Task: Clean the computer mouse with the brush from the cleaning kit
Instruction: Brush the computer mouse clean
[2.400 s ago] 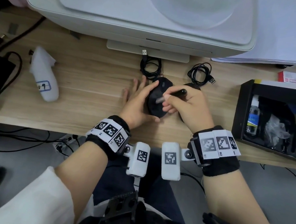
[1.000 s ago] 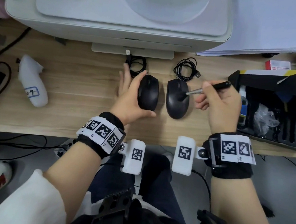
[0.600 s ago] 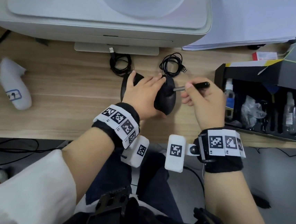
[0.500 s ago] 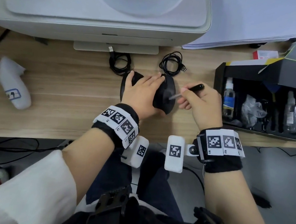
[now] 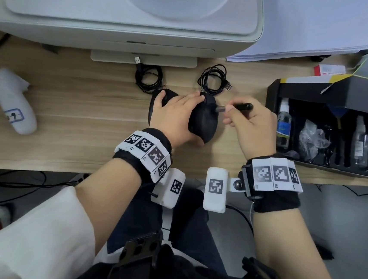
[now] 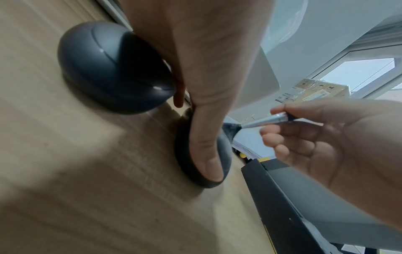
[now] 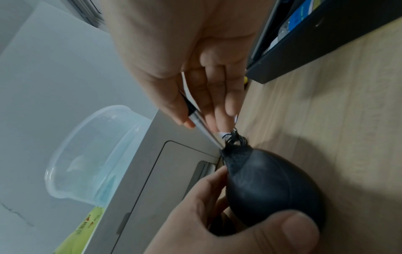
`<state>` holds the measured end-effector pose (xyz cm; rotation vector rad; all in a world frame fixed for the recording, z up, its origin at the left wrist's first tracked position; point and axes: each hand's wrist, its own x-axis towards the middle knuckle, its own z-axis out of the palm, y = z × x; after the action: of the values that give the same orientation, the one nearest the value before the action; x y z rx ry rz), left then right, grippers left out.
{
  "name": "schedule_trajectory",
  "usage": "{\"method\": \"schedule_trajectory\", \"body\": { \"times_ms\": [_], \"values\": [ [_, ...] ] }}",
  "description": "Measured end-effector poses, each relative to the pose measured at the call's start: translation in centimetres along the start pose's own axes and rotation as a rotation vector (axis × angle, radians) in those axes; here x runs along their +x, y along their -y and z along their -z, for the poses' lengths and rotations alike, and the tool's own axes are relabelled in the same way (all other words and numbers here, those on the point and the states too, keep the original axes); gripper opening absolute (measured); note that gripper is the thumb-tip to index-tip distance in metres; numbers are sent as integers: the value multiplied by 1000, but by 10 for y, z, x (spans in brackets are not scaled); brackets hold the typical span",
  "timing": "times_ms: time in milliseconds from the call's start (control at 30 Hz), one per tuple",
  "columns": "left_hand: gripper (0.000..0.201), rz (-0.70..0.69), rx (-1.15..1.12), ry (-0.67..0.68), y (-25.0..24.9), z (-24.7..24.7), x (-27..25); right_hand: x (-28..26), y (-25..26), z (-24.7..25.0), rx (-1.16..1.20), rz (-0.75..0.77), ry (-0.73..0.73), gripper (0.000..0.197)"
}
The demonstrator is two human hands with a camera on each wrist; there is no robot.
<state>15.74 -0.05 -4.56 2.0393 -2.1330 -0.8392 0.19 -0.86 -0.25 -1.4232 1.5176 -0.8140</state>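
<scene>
Nearest the desk edge, the person's two wrists carry white marker bands, and the forearms reach in over the wooden desk point(image 5: 69, 110). The left hand point(image 5: 172, 119) grips a black computer mouse point(image 5: 203, 122), tipped up on its side, with the thumb curled under its near end and the fingers laid over the top. The mouse's lower edge touches the desk, roughly midway along it, in front of the printer. Just beside it to the left, partly under the same hand, a second black mouse point(image 6: 113, 68) lies flat.

The right hand point(image 5: 254, 129) pinches a slim brush point(image 5: 238, 106), black at the handle and silver toward the tip, between thumb and forefinger, the other fingers curled beneath. Its dark bristles point(image 7: 233, 143) press against the far end of the tilted mouse.

To the right, the black cleaning kit box point(image 5: 273, 116) stands open, with small bottles and crumpled plastic in its compartments. Further back lie two coiled black cables point(image 5: 213, 79), and on the left a white controller point(image 5: 13, 102). Behind everything stand the pale printer point(image 5: 126, 30) and a stack of white paper point(image 5: 313, 28).
</scene>
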Motion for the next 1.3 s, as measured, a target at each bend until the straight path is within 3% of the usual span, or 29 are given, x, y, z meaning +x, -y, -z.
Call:
{"method": "schedule_trajectory", "body": {
  "times_ms": [100,233,367,500,633,800,967,1067,1233,1300],
  "values": [
    [103,4,0,-1,0,0,0,-1,1,-4,-9,-9,67,22],
    [102,4,-8,4,0,0,0,0,1,-4,-66,8,-37,23],
    [98,1,0,-15,0,-1,0,0,1,-4,-49,-52,55,22],
    [102,1,-10,1,0,0,-1,0,-1,-3,-102,-10,-69,17],
    [102,3,-8,-2,0,0,-1,0,-1,1,-12,-65,39,21],
    [103,1,-3,2,0,0,-1,2,0,11,125,-32,-106,20],
    [102,1,-1,-3,1,-1,0,-2,-1,2,-30,-56,39,25],
    [100,-1,-7,-13,1,-2,-1,-2,2,2,-114,-94,53,33],
    [102,4,0,-4,1,-1,-1,-1,2,-1,-89,16,17,23],
    [102,5,-3,-2,1,-1,0,0,-1,-2,-142,-17,43,27]
  ]
}}
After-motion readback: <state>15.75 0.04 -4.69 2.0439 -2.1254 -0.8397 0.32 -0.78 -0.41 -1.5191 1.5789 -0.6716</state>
